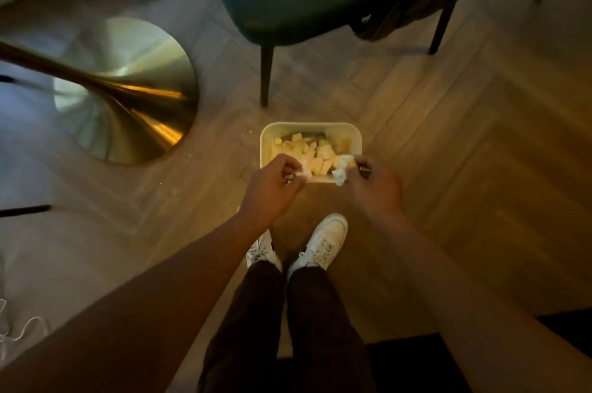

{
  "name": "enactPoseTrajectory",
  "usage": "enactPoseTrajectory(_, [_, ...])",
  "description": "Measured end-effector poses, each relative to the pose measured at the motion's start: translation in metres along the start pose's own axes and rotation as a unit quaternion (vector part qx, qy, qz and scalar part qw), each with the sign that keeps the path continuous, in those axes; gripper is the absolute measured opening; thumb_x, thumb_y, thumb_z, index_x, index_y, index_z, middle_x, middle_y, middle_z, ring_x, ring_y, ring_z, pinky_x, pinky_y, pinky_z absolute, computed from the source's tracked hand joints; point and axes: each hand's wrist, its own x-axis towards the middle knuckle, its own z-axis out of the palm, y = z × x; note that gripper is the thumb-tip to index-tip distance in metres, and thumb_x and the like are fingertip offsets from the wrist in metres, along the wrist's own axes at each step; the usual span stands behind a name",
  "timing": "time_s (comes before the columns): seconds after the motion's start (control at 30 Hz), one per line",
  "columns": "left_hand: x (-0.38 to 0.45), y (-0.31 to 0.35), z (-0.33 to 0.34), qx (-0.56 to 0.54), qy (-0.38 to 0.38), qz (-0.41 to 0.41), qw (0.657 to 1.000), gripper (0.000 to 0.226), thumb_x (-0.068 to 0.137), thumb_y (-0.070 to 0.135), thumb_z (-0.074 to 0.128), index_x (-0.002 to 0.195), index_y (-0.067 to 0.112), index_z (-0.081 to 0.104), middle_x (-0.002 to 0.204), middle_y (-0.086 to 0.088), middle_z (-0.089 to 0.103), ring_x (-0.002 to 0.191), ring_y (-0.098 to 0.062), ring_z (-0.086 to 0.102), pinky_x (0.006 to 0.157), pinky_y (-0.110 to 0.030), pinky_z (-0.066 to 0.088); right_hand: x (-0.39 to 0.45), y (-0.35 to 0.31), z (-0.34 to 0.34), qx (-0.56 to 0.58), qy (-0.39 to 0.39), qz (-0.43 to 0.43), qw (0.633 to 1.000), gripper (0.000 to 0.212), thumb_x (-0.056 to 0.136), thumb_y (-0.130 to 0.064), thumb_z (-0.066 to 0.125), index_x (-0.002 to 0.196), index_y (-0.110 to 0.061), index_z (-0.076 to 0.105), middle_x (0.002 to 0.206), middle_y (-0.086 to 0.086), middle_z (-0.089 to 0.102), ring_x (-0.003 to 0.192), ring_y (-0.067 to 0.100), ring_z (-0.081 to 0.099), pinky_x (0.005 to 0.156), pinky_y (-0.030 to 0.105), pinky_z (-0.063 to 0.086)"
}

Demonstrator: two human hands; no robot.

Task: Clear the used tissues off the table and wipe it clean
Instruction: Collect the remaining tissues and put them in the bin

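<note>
Two hands over the bin right now, so I'm basically at the drop. My right hand has its grip pinched on a crumpled tissue, and that wad hangs just past the fingertips, toward the far-left of the hand, right above the bin's near-right corner. My left hand pinches a smaller scrap over the near rim. The wad has no real long axis. The bin, already full of pale tissues, sits on the floor just beyond my shoes. Both hands are about equally close, but the scrap sits barely inside the rim, so I'd nudge forward a touch before letting go. No counter in view, so wiping looks not yet done, I guess.
</note>
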Motion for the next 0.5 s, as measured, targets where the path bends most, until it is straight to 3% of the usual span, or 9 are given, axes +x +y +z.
enactPoseTrajectory(0.07, [0.041, -0.025, 0.023, 0.062, -0.020, 0.021, 0.998, 0.019, 0.093, 0.029, 0.071, 0.110, 0.022, 0.068, 0.104, 0.012, 0.065, 0.095, 0.000, 0.059, 0.072, -0.004, 0.040, 0.039, 0.021, 0.025, -0.068, -0.007, -0.039, 0.997, 0.029, 0.102, -0.024, 0.056, 0.126, -0.012, 0.068, 0.118, 0.004, 0.068, 0.103, 0.016, 0.063, 0.079, 0.024, 0.047])
enactPoseTrajectory(0.17, [0.095, -0.054, 0.052, 0.150, -0.068, 0.060, 0.985, 0.021, 0.093, 0.026, 0.070, 0.114, 0.019, 0.071, 0.117, 0.002, 0.066, 0.105, -0.010, 0.060, 0.083, -0.018, 0.043, 0.093, 0.044, 0.055, -0.197, -0.018, -0.140, 0.970, 0.023, 0.099, -0.013, 0.053, 0.103, -0.004, 0.073, 0.101, 0.010, 0.068, 0.093, 0.025, 0.064, 0.075, 0.027, 0.041])
enactPoseTrajectory(0.23, [0.122, -0.068, 0.065, 0.210, -0.093, 0.092, 0.969, 0.023, 0.093, 0.026, 0.070, 0.116, 0.022, 0.071, 0.121, -0.001, 0.063, 0.112, -0.016, 0.059, 0.094, -0.029, 0.047, 0.124, 0.053, 0.072, -0.283, -0.044, -0.176, 0.942, 0.021, 0.096, -0.008, 0.052, 0.100, -0.003, 0.072, 0.106, 0.015, 0.067, 0.096, 0.031, 0.064, 0.075, 0.026, 0.038])
enactPoseTrajectory(0.33, [0.146, -0.078, 0.079, 0.312, -0.082, 0.139, 0.936, 0.026, 0.094, 0.029, 0.068, 0.119, 0.023, 0.070, 0.127, -0.005, 0.059, 0.117, -0.024, 0.056, 0.103, -0.041, 0.047, 0.148, 0.059, 0.090, -0.373, -0.075, -0.195, 0.904, 0.026, 0.095, -0.006, 0.053, 0.112, -0.004, 0.072, 0.118, 0.015, 0.063, 0.107, 0.034, 0.061, 0.081, 0.036, 0.049])
enactPoseTrajectory(0.4, [0.155, -0.080, 0.083, 0.313, -0.068, 0.151, 0.935, 0.023, 0.094, 0.025, 0.067, 0.116, 0.020, 0.068, 0.128, -0.008, 0.056, 0.116, -0.028, 0.056, 0.101, -0.042, 0.049, 0.152, 0.061, 0.099, -0.426, -0.082, -0.208, 0.877, 0.026, 0.094, -0.002, 0.053, 0.113, -0.003, 0.071, 0.120, 0.016, 0.058, 0.110, 0.036, 0.056, 0.082, 0.042, 0.050])
enactPoseTrajectory(0.5, [0.158, -0.079, 0.085, 0.272, -0.076, 0.156, 0.947, 0.011, 0.097, 0.018, 0.062, 0.107, 0.018, 0.063, 0.115, -0.005, 0.058, 0.098, -0.021, 0.060, 0.088, -0.038, 0.055, 0.149, 0.066, 0.103, -0.435, -0.092, -0.192, 0.875, 0.024, 0.096, -0.001, 0.052, 0.112, -0.001, 0.070, 0.117, 0.017, 0.056, 0.103, 0.037, 0.060, 0.073, 0.039, 0.045])
